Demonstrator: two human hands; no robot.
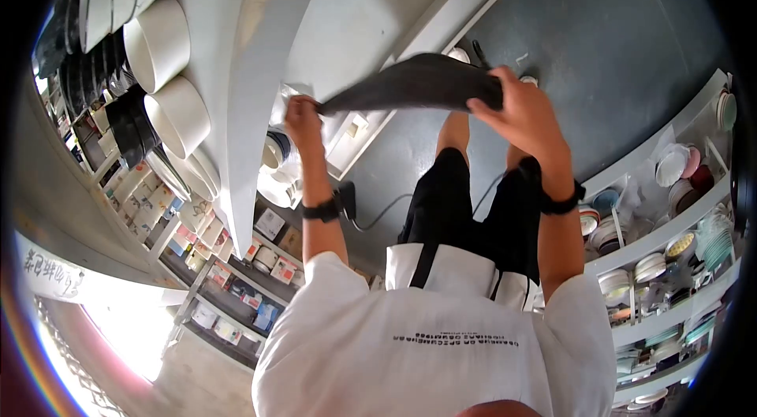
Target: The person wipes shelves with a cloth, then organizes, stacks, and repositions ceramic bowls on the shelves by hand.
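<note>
A thin black curved piece (418,82) spans the space between my two hands, above the floor and in front of my legs. Its left end tapers to a point, and the right end is broader. Motion blurs it, so its exact kind is unclear. My left hand (302,121) is closed with the fingertips pinching the tapered tip. My right hand (516,113) grips the broad end, thumb below and fingers behind, partly hidden. Dark bands circle both wrists, and a small black box (345,201) sits at the left one.
Close on the left, a shelf (252,54) carries white bowls (177,117) and black stacked dishes (130,121). Curved shelves (603,263) full of plates stand at right. A cable (386,208) hangs near my legs over the grey floor (615,46). Racks of small boxes (236,291) stand lower left.
</note>
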